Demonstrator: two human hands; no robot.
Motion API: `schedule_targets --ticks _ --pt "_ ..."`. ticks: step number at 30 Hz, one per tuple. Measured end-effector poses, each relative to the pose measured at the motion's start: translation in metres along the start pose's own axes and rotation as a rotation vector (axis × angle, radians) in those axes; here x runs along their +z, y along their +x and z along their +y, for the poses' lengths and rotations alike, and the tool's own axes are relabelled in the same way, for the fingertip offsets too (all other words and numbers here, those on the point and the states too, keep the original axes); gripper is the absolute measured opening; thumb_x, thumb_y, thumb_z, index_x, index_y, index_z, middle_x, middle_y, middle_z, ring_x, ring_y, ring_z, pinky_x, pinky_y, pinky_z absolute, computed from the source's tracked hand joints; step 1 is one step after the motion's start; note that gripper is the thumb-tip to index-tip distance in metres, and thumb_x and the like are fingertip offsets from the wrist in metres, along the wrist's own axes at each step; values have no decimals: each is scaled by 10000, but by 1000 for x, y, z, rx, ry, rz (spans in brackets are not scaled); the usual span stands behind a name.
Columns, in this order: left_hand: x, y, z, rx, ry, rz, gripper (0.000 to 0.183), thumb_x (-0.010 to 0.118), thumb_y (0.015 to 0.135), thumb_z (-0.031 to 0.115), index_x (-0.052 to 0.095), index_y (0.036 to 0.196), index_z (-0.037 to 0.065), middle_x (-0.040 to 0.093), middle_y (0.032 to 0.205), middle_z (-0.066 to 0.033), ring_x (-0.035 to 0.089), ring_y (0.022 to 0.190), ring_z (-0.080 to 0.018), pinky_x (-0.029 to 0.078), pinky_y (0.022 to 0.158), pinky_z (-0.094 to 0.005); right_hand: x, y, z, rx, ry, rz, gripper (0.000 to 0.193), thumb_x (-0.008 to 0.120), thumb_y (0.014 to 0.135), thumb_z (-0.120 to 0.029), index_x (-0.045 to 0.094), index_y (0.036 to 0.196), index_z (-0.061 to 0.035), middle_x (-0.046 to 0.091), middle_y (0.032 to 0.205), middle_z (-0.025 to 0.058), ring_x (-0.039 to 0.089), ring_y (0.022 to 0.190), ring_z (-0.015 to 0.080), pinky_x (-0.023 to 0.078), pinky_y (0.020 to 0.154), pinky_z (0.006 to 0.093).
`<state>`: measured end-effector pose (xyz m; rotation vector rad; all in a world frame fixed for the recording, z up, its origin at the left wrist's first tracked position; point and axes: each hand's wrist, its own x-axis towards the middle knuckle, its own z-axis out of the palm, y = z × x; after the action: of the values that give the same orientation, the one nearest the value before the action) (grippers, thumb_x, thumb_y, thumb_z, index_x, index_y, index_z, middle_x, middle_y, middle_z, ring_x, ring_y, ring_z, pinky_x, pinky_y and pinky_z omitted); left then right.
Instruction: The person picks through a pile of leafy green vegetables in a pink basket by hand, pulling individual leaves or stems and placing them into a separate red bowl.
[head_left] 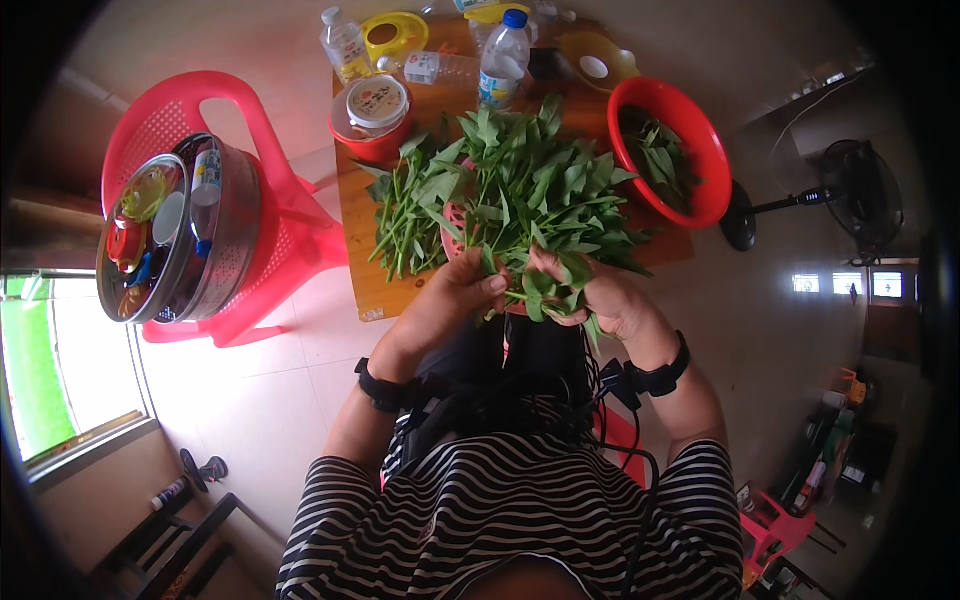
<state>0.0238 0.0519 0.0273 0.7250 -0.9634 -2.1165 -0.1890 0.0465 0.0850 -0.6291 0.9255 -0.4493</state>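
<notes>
On the wooden tabletop (372,292) lie heaped greens (530,185); we pinch a leafy sprig (540,299) with nearly closed left hand (462,292) and right hand (606,300).

Over on the left, near the bright window (85,370), a pink plastic chair (222,88) carries a round metal vessel (240,230) with a clear bottle (206,178) in among the clutter. Along the far side of the wooden table (380,290), a blue-capped bottle (505,62) stands beside one lying flat (445,69), and a white-lidded tub (377,101) sits in a small red bowl (372,150). A black fan (862,195) stands off to the right.
</notes>
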Motion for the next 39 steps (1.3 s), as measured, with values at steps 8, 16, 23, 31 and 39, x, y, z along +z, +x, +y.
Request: schedule_targets --ticks 8,16,23,31,39 --pt "11 -4 13 -63 240 45 90 559 934 97 520 981 30 566 862 4 520 772 -72 425 697 -222 2 2 5 73 -271 21 290 585 930 -300 606 1101 -67 616 959 -36 535 755 27 429 624 185" --pt "3 -1 4 -23 350 114 100 566 923 89 512 968 18 577 850 -25 537 745 -90 443 673 -241 10 5 20 -398 -760 28 245 603 902 -170 577 1071 5 663 939 77 607 778 174 471 716 305" --pt "13 1 0 40 297 228 69 548 919 52 511 964 16 565 812 -19 531 741 -97 444 663 -239 22 -1 31 -511 -1387 285 143 559 871 -124 531 853 15 590 726 210 594 720 373 456 595 428" --pt "22 -7 14 312 387 374 71 521 924 11 511 984 46 552 814 -6 511 720 -79 432 636 -217 -22 14 -3 -491 -347 803 191 466 929 -186 556 837 -45 444 586 -2 426 496 93 309 444 282" --pt "-103 13 17 319 790 834 271 590 893 154 567 1102 -17 645 893 -116 598 776 -177 472 708 -286 -156 -5 -85 -649 -1137 1461 360 494 960 -255 519 1164 41 624 948 207 600 898 342 463 776 407"
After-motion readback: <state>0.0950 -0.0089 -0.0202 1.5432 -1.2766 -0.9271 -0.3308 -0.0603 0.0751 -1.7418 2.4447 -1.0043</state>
